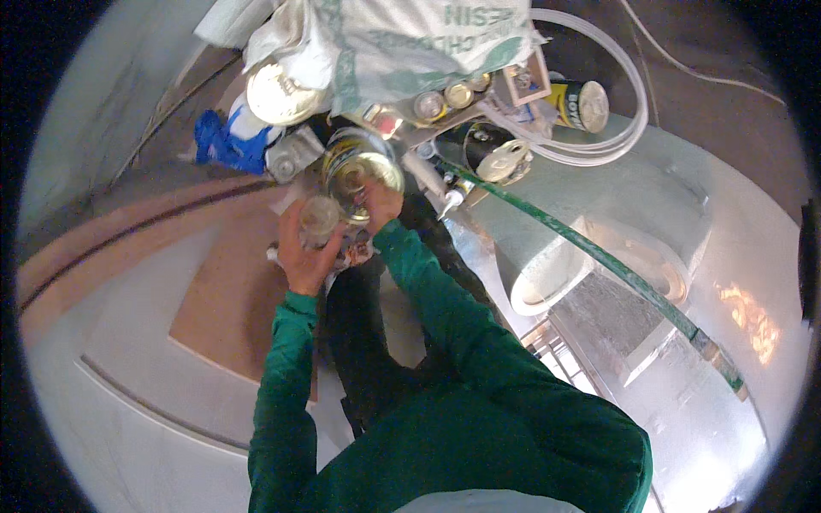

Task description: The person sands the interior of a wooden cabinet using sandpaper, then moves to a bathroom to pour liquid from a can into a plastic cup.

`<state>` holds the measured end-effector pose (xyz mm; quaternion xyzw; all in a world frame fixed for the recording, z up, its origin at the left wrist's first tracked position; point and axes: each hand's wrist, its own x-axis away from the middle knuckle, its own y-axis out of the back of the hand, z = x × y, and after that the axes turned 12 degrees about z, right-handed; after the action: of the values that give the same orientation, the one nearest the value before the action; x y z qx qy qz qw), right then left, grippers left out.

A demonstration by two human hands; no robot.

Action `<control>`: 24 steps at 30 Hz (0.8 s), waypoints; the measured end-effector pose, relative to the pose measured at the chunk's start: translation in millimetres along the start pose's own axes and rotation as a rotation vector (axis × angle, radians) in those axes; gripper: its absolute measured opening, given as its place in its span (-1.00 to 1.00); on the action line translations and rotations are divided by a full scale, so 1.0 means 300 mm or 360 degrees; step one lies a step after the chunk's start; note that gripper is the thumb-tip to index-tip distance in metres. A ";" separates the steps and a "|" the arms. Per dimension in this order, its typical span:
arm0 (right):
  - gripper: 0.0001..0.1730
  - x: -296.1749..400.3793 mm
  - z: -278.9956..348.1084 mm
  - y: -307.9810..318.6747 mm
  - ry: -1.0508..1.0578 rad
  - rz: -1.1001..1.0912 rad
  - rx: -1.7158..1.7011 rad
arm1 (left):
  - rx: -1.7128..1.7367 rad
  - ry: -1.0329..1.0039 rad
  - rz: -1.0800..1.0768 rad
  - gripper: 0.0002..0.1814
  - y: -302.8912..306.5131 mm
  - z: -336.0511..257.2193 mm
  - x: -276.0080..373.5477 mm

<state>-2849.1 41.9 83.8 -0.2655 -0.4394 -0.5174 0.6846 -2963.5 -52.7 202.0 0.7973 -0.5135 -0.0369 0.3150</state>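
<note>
My left hand is wrapped around a small translucent cup, with the fingers on one side and the thumb on the other. Just to its right stands a wide metal can with a shiny rim. My right hand is at the near side of this can, its fingers bent down over the can's top. Blur hides the fingertips, so whether they grip anything is unclear. Below the can, between my wrists, lie small scraps that I cannot make out.
Behind the can are a printed woven sack, a blue plastic bag and several small tins. To the right lie a black can, a coiled clear hose and a long green strip. A brown board lies at left.
</note>
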 end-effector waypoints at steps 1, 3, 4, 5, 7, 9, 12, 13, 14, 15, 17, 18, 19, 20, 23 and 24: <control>-0.57 0.017 0.009 0.002 0.0070 0.0032 -0.0022 | -0.0049 -0.0026 0.0001 -0.27 0.006 -0.015 -0.007; -0.57 -0.095 -0.126 0.016 0.0567 -0.0152 -0.0061 | 0.0019 -0.0036 0.0034 -0.28 0.021 -0.056 -0.021; -0.57 -0.107 -0.123 0.020 0.0604 -0.0204 -0.0003 | 0.0130 0.0005 0.0036 -0.28 0.017 -0.046 -0.017; -0.57 -0.108 -0.107 0.027 0.0640 -0.0254 0.0064 | 0.0241 0.0054 0.0040 -0.28 0.020 -0.040 -0.016; -0.57 0.080 0.078 0.070 0.0279 -0.0259 0.0380 | 0.0113 0.0049 -0.0075 -0.27 0.034 0.022 0.010; -0.66 0.148 0.143 0.165 0.0307 -0.0228 0.0250 | 0.0033 0.0026 -0.0071 -0.26 0.070 -0.014 0.005; -0.67 0.312 0.328 0.337 0.0447 -0.0294 -0.0043 | -0.0031 -0.0025 -0.0050 -0.23 0.143 -0.128 -0.032; -0.64 0.371 0.410 0.381 0.0468 -0.0336 -0.0239 | -0.0074 -0.0063 -0.0080 -0.23 0.153 -0.132 -0.037; -0.67 0.398 0.442 0.432 0.0594 -0.0455 -0.0261 | -0.0111 -0.0109 -0.0092 -0.23 0.163 -0.138 -0.044; -0.67 0.408 0.471 0.474 0.0722 -0.0560 -0.0281 | -0.0092 -0.0071 -0.0069 -0.23 0.169 -0.135 -0.042; -0.64 0.408 0.553 0.549 0.0806 -0.0758 -0.0332 | -0.0054 0.0008 -0.0009 -0.24 0.178 -0.135 -0.048; -0.62 0.408 0.620 0.570 0.0817 -0.0850 -0.0408 | -0.0052 -0.0015 -0.0016 -0.24 0.183 -0.160 -0.058; -0.69 0.383 0.669 0.603 0.0943 -0.0901 -0.0364 | -0.0047 -0.0031 -0.0026 -0.25 0.184 -0.190 -0.062; -0.73 0.345 0.734 0.624 0.0959 -0.0962 -0.0503 | -0.0041 -0.0042 -0.0039 -0.26 0.185 -0.214 -0.066; -0.74 0.189 0.898 0.711 0.1259 -0.1183 -0.0826 | -0.0074 -0.0004 0.0008 -0.25 0.201 -0.249 -0.080; -0.73 0.121 0.934 0.749 0.1300 -0.1222 -0.0868 | -0.0091 0.0019 0.0031 -0.24 0.211 -0.261 -0.086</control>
<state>-2726.3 326.6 268.7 -0.0346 -0.0582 -0.8801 0.4700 -2995.9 -12.0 291.9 0.7831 -0.5182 -0.0439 0.3410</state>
